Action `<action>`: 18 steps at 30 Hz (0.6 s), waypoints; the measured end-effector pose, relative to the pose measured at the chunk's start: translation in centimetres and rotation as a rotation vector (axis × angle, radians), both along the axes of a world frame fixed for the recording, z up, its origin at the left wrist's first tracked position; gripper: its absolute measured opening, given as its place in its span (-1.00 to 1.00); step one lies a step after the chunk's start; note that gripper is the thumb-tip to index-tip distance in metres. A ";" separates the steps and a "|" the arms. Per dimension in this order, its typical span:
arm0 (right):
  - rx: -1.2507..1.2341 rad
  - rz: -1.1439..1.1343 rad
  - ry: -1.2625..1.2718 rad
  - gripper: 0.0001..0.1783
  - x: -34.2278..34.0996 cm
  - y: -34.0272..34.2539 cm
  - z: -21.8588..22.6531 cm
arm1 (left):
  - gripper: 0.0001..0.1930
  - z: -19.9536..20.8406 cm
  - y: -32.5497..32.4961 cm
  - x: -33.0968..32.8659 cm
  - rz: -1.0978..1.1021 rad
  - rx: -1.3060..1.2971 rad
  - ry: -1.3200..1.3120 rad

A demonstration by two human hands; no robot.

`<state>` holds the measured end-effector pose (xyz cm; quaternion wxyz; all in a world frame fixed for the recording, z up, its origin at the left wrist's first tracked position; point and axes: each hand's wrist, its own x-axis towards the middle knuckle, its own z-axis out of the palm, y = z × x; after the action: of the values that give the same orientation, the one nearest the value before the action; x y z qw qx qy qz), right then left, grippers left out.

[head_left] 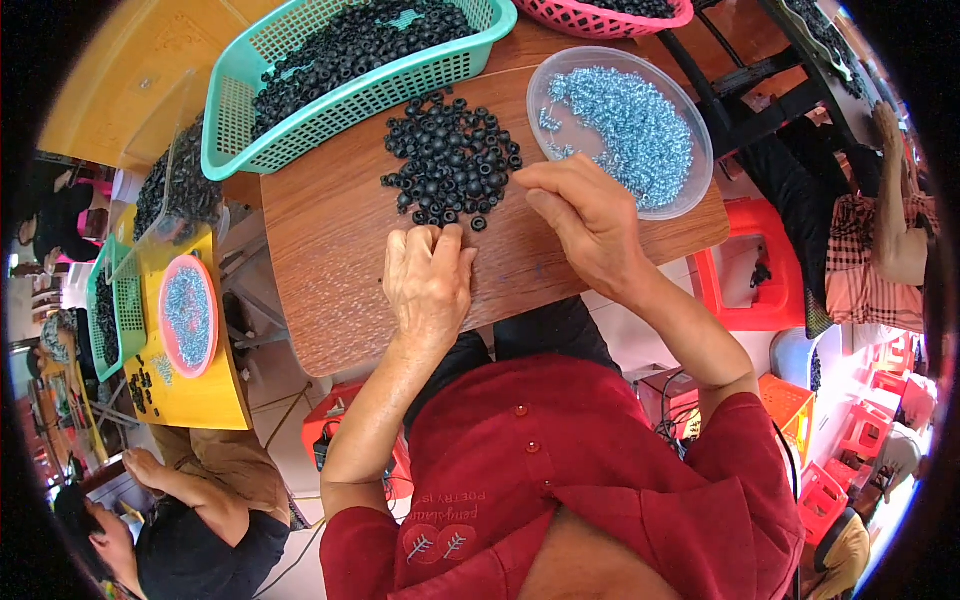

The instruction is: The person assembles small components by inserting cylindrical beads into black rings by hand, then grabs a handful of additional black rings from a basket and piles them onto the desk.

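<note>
A loose pile of small black round pieces with holes [450, 160] lies on the brown wooden tabletop [330, 250]. At the pile's near edge is my left hand [430, 280], back up, its fingers curled together; whatever is under the fingertips is hidden. My right hand [595, 225] hovers between the pile and a clear oval plastic tray [705, 165], with thumb and forefinger drawn close. I cannot make out anything in its fingers. Small shiny blue metal-looking pieces [640, 135] fill much of that tray.
A teal plastic basket [345, 120] full of black pieces stands at the far left, and a pink basket [605, 22] at the far edge. Red stools [750, 265] are to the right. A co-worker [205, 510] sits at a yellow table [205, 395] on the left.
</note>
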<state>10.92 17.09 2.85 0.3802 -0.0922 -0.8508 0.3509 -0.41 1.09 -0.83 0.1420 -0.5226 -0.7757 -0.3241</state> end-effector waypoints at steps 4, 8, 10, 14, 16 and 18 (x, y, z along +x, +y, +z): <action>0.031 0.019 -0.035 -0.82 1.1 -0.2 0.1 | -0.72 0.2 0.4 0.0 0.042 -0.060 -0.012; -0.029 0.066 -0.010 -0.82 1.0 -0.8 -0.2 | -0.74 0.2 0.5 -0.2 0.092 -0.112 -0.053; -0.030 0.068 -0.006 -0.83 1.0 -1.2 -0.4 | -0.75 0.1 0.5 -0.2 0.083 -0.086 -0.009; -0.124 0.080 -0.016 -0.84 1.3 -1.7 -0.6 | -0.81 1.5 -0.6 0.1 0.045 0.001 -0.385; -0.172 0.086 -0.038 -0.83 1.5 -2.1 -0.8 | -0.84 2.6 -1.0 -0.1 -0.069 0.318 -1.725; -0.302 0.127 -0.010 -0.82 1.2 -2.8 -0.9 | -0.83 2.2 -1.1 0.1 -0.169 0.409 -1.889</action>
<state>12.11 14.30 1.99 0.3349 -0.0959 -0.7944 0.4976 -0.36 0.02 1.38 -0.4751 -0.0664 -0.4588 -0.7479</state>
